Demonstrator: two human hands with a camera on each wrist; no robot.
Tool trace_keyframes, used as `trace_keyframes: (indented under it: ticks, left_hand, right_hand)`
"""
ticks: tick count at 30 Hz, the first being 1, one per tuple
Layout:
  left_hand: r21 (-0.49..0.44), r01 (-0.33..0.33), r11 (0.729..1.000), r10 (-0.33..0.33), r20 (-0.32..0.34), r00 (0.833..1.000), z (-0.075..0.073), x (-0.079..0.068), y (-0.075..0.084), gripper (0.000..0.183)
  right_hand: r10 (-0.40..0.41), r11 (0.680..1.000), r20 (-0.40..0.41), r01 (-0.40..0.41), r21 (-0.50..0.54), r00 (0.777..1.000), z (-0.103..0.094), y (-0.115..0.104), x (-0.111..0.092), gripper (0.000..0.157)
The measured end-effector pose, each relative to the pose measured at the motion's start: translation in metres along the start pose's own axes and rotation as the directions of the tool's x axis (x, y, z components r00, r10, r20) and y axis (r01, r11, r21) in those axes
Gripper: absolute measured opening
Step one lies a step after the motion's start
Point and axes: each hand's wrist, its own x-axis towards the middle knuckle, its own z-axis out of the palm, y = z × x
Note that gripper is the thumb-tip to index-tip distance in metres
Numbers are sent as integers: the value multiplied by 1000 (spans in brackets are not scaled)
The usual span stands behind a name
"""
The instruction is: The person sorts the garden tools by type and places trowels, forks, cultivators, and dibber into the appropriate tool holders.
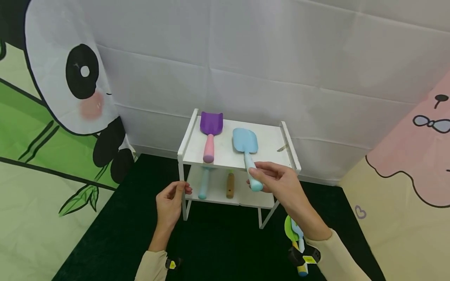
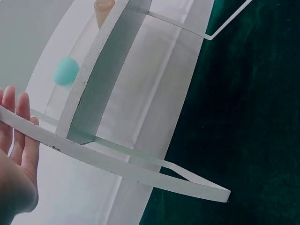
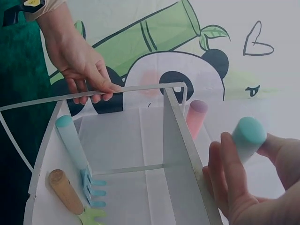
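My right hand (image 1: 286, 185) pinches the handle of a light blue toy shovel (image 1: 245, 140), whose blade points away over the right part of the top shelf. My left hand (image 1: 169, 205) holds the front left leg of a small white two-tier shelf (image 1: 268, 136), fingers behind the leg in the left wrist view. Left of the blue shovel, a purple toy shovel (image 1: 211, 124) with a pink handle lies on the top. On the lower tier are a blue toy rake (image 3: 72, 143) and a green-headed tool with a wooden handle (image 3: 64, 191), its head partly cut off.
Behind the shelf hangs a white cloth wall (image 1: 253, 78), with a panda print (image 1: 59, 74) on the left and a pink print on the right. Dark green carpet (image 1: 218, 242) covers the floor. More toy tools (image 1: 291, 230) lie there, partly behind my right wrist.
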Motion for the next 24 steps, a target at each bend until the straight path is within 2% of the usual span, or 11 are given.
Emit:
trace_keyframes:
  ticks: [8,16,24]
  left_hand:
    - [4,-8,1000,8,1,1000,1,0,-1,20]
    - [4,-8,1000,8,3,1000,1,-1,-2,19]
    - [13,-5,1000,5,-3,1000,1,0,1,19]
  right_hand:
    - [30,999,8,-30,27,1000,0,-6,9,51]
    - [7,997,47,-11,74,999,-2,-16,18,50]
    - [13,998,39,-16,68,999,2,-17,25,52]
